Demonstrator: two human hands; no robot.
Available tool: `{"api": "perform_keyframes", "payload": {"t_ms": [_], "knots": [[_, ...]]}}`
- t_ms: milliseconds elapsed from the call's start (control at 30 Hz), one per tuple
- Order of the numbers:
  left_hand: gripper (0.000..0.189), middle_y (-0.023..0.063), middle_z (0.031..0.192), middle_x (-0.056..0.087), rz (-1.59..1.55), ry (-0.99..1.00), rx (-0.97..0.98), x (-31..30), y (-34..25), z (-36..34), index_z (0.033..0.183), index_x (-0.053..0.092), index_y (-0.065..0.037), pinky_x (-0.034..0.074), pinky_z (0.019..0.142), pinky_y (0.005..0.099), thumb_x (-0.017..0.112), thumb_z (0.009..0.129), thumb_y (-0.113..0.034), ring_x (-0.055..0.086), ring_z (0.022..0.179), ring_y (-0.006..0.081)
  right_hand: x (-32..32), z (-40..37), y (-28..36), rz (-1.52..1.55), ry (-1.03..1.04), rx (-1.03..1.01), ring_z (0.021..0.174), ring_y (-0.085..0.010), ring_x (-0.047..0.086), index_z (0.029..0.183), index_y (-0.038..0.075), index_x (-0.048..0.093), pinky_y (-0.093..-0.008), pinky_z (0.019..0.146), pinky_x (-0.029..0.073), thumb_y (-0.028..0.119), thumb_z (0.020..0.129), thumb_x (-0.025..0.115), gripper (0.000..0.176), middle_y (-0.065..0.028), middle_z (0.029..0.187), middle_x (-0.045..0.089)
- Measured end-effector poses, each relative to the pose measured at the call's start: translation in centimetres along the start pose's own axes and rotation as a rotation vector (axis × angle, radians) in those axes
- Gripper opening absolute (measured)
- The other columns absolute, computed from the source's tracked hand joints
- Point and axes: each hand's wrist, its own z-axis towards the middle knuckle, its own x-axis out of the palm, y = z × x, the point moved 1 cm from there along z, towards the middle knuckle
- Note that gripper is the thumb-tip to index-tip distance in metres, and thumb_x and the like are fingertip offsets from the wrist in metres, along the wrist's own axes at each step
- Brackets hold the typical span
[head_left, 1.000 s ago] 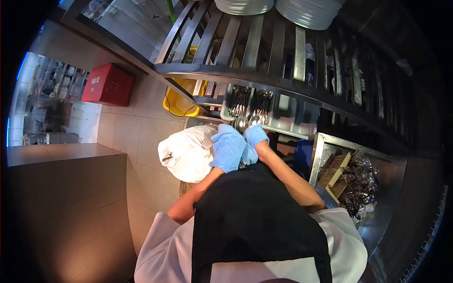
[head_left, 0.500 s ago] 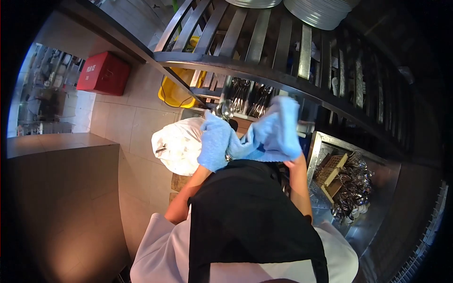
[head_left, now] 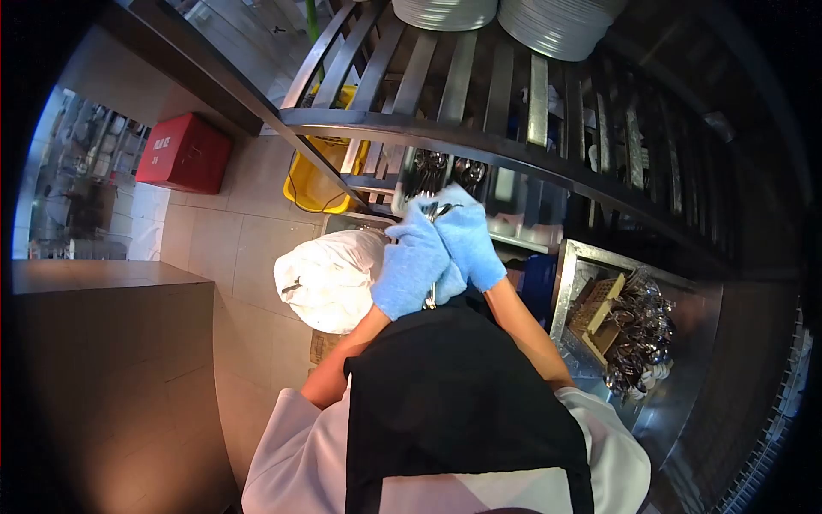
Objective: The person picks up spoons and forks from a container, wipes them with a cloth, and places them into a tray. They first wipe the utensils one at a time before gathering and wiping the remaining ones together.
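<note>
A light blue cloth wraps over both of my hands, so my fingers are hidden under it. Through the cloth, my left hand closes around a few pieces of metal cutlery. Their heads, some looking like fork tines, stick out at the top, and handle ends show below near my apron. My right hand presses the cloth against the same cutlery from the right side. Just left of my left hand is a white plastic bag, full and rounded.
A slatted metal shelf crosses ahead, bearing stacks of white plates. Beneath it are cutlery compartments. At right, a metal basin contains piled cutlery and a beige basket. A yellow tub and red box stand left.
My right hand has moved left and in against my left hand, bunching the cloth around the cutlery. The spoon heads seen above my left hand earlier are now largely covered. The view has shifted slightly.
</note>
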Motion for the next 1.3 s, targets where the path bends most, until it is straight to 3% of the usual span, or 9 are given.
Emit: {"api": "perform_keyframes", "payload": {"t_ms": [133,233,367,600,700,767,967,1233,1300], "knots": [[0.012,0.0168,0.069,0.069,0.102,0.006,-0.073,0.2,0.0,-0.4,0.081,0.075,0.001,0.054,0.047,0.0387,0.064,0.079,-0.003,0.07,0.058,0.0264,-2.4,0.5,-0.2,0.79,-0.334,0.453,0.084,-0.0324,0.07,0.084,0.007,0.075,-0.0482,0.076,0.053,0.007,0.073,0.064,0.015,-0.0137,0.083,0.07],[0.014,0.0177,0.071,0.07,-0.098,0.072,-0.023,1.5,0.2,-0.6,0.085,0.076,0.002,0.056,0.049,0.0389,0.065,0.08,-0.004,0.071,0.06,0.0268,-3.1,1.2,0.4,-0.124,0.089,0.205,0.077,-0.0314,0.069,0.078,0.002,0.075,-0.0493,0.066,0.051,0.01,0.07,0.066,0.015,-0.0197,0.08,0.071],[0.015,0.0208,0.068,0.067,0.114,0.052,-0.136,1.7,-0.3,-0.9,0.085,0.074,0.006,0.057,0.051,0.0427,0.064,0.082,-0.005,0.072,0.062,0.0302,2.8,-0.3,0.3,0.204,-0.034,0.059,0.063,-0.0304,0.069,0.07,0.004,0.074,-0.0407,0.054,0.05,0.014,0.069,0.066,0.012,-0.0147,0.07,0.069],[0.032,0.0283,0.077,0.066,-0.308,0.013,-0.303,4.5,-0.7,-0.5,0.108,0.058,0.021,0.059,0.057,0.0482,0.058,0.09,-0.006,0.073,0.067,0.0377,13.4,-1.8,1.4,1.022,-0.168,1.014,0.091,-0.0313,0.072,0.112,0.005,0.067,-0.0433,0.067,0.057,0.016,0.094,0.055,0.024,-0.0133,0.098,0.069],[0.045,0.0356,0.091,0.066,-0.525,0.112,-0.343,6.0,-0.9,-0.9,0.119,0.047,0.028,0.06,0.057,0.0473,0.056,0.092,-0.008,0.073,0.07,0.0393,13.9,-2.5,2.7,0.316,0.705,0.427,0.106,-0.0398,0.072,0.137,0.012,0.063,-0.0517,0.077,0.059,0.02,0.099,0.057,0.039,-0.0127,0.118,0.071],[0.048,0.0398,0.097,0.064,-0.667,0.139,-0.356,7.9,-1.2,-1.1,0.12,0.045,0.031,0.06,0.055,0.0456,0.055,0.093,-0.008,0.073,0.07,0.0383,14.3,-1.1,-0.1,0.396,0.723,0.422,0.093,-0.0383,0.073,0.119,0.014,0.073,-0.049,0.069,0.059,0.016,0.096,0.057,0.028,-0.014,0.106,0.074],[0.035,0.0429,0.095,0.065,0.426,0.04,-0.273,7.6,-2.1,0.0,0.108,0.066,0.024,0.057,0.047,0.0375,0.06,0.087,-0.004,0.072,0.063,0.0311,18.6,-3.5,-1.8,1.565,0.347,0.849,0.065,-0.0224,0.063,0.123,0.002,0.07,-0.0397,0.059,0.053,0.01,0.09,0.056,0.036,-0.0109,0.081,0.069],[0.04,0.0225,0.077,0.066,-0.231,-0.047,-0.192,8.6,-1.6,0.2,0.112,0.053,0.022,0.056,0.048,0.0412,0.061,0.089,-0.01,0.072,0.063,0.0316,1.0,1.6,0.2,0.506,0.223,0.376,0.089,-0.0389,0.073,0.118,0.004,0.057,-0.0471,0.072,0.057,0.012,0.095,0.056,0.023,-0.0206,0.091,0.073],[0.037,0.0216,0.075,0.068,-0.548,-0.247,-0.319,8.3,-1.1,-0.2,0.106,0.057,0.022,0.058,0.051,0.0433,0.061,0.089,-0.01,0.072,0.06,0.0312,2.3,-0.2,-0.5,0.648,-0.225,0.363,0.081,-0.0367,0.073,0.113,0.005,0.061,-0.0434,0.068,0.057,0.013,0.095,0.057,0.02,-0.0178,0.085,0.072]]}}
